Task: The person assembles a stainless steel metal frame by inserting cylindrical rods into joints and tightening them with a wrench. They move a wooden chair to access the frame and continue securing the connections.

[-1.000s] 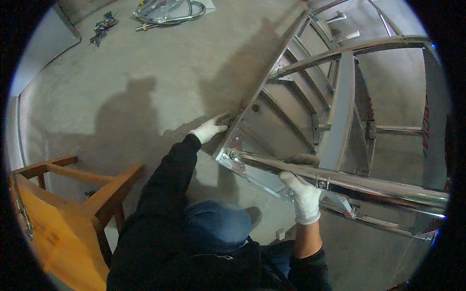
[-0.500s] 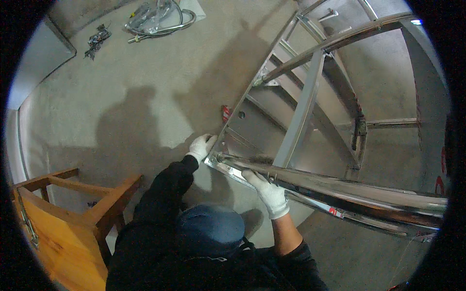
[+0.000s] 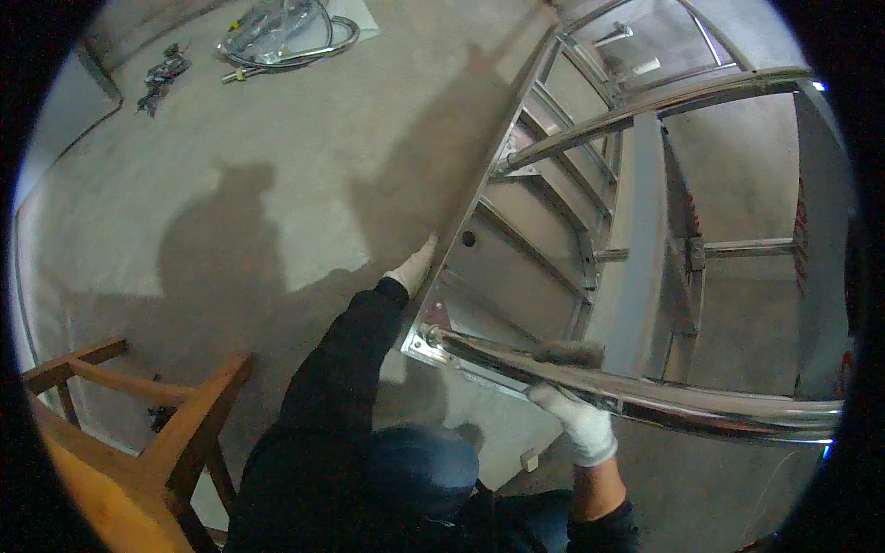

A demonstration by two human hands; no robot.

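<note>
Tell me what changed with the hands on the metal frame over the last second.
The left hand slid along the metal frame's edge, keeping contact. The right hand shifted along the shiny tube, still gripping it. The wooden stand and hoses on the floor stayed put.

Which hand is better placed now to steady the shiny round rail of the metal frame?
Right, I judge. The right hand in a white glove already touches the shiny round rail from below. The left hand rests higher, on the frame's flat side edge, away from that rail.
</note>
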